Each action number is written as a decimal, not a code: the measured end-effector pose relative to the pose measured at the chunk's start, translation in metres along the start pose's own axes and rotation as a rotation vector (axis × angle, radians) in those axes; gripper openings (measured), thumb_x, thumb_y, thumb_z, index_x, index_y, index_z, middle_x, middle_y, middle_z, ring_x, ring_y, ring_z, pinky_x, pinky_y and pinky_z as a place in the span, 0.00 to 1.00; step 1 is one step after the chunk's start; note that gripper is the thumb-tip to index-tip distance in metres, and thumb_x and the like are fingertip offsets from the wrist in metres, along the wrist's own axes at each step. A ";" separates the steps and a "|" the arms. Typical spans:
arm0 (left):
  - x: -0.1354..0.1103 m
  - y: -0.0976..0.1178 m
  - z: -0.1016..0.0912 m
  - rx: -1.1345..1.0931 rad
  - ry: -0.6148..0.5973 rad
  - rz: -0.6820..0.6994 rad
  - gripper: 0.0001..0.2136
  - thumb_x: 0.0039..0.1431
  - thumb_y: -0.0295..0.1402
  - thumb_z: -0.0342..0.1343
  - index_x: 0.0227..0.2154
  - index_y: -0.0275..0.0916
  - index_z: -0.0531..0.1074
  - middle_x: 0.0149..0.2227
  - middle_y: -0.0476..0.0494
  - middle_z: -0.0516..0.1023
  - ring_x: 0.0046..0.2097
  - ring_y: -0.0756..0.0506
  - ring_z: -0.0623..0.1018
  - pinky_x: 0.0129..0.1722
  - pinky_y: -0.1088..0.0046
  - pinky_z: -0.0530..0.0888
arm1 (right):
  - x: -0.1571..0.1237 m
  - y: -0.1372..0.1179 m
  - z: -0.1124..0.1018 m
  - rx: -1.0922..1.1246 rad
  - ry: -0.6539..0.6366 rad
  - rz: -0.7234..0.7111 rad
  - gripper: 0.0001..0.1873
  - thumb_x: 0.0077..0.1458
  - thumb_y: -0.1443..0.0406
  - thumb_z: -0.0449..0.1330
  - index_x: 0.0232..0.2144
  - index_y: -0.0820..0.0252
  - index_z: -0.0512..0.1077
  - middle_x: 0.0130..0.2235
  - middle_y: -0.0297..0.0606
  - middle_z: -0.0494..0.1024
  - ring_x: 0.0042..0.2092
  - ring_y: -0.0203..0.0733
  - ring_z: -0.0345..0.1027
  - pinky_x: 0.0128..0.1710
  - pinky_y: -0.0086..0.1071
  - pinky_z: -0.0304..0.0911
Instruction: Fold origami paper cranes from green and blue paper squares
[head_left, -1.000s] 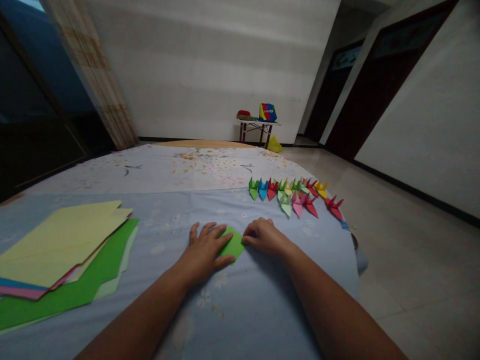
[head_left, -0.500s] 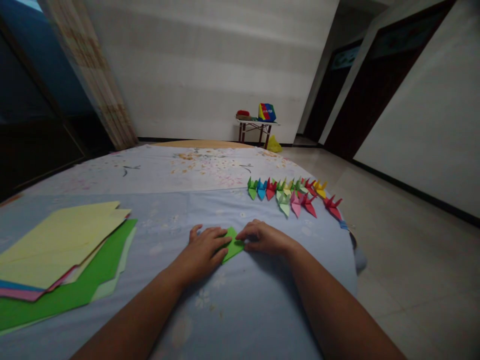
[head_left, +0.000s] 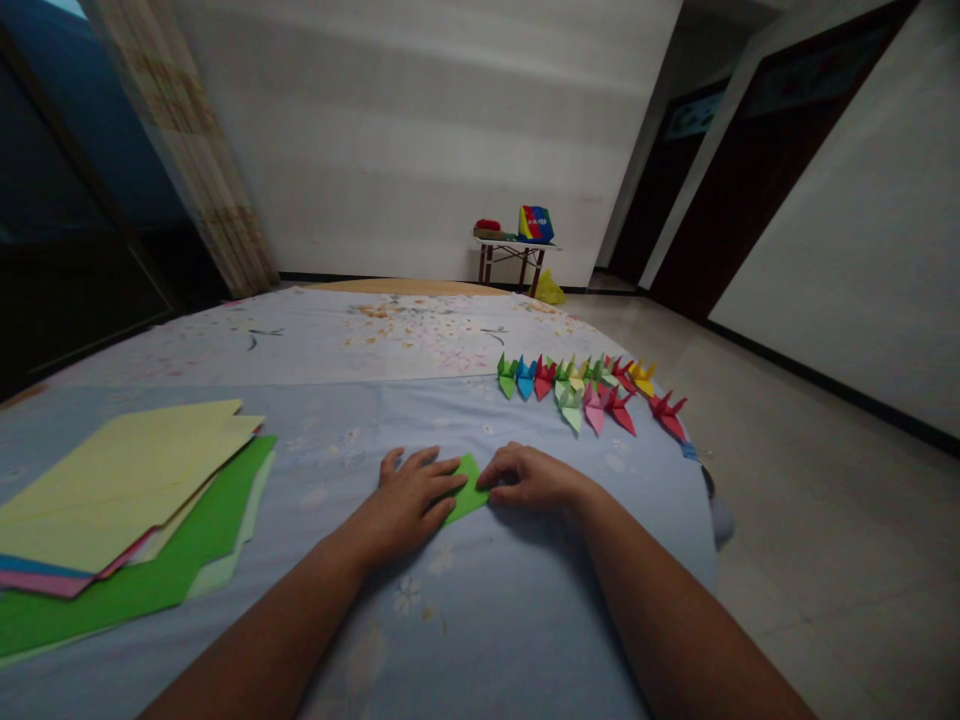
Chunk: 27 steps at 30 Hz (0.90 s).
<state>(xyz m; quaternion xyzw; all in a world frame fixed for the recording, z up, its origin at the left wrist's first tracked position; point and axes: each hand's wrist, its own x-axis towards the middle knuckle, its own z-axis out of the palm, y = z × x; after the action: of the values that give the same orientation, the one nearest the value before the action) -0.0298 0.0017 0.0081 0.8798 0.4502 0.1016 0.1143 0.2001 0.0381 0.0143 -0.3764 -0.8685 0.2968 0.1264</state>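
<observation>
A small folded piece of green paper (head_left: 469, 490) lies flat on the blue flowered cloth in front of me. My left hand (head_left: 418, 498) rests with its fingers spread, the fingertips pressing on the paper's left part and covering some of it. At the paper's right corner, my right hand (head_left: 529, 477) has its thumb and forefinger drawn together in a pinch on the edge. Beyond the right hand, several folded paper cranes (head_left: 595, 408) in green, blue, red, pink and yellow stand in rows.
To the left lies a stack of coloured paper sheets (head_left: 135, 470), yellow on top. The flowered tablecloth (head_left: 315, 340) covers the round table, whose right edge drops to a tiled floor (head_left: 817, 540). A small side table (head_left: 517, 245) with a colourful box (head_left: 535, 224) stands by the wall.
Both hands stay at the green paper with almost no movement; the right fingertips have shifted very slightly to the right. The whole view has moved a little.
</observation>
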 end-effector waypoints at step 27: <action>0.001 0.000 -0.001 0.010 0.009 -0.003 0.16 0.59 0.36 0.47 0.50 0.53 0.67 0.57 0.47 0.67 0.58 0.37 0.60 0.56 0.44 0.45 | 0.002 0.006 0.004 0.160 -0.027 0.038 0.15 0.47 0.70 0.56 0.40 0.62 0.75 0.33 0.34 0.77 0.31 0.32 0.67 0.32 0.23 0.61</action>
<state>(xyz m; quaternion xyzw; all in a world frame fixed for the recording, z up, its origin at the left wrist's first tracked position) -0.0292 0.0021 0.0089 0.8792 0.4524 0.1033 0.1082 0.2006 0.0409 0.0074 -0.3775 -0.8364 0.3725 0.1387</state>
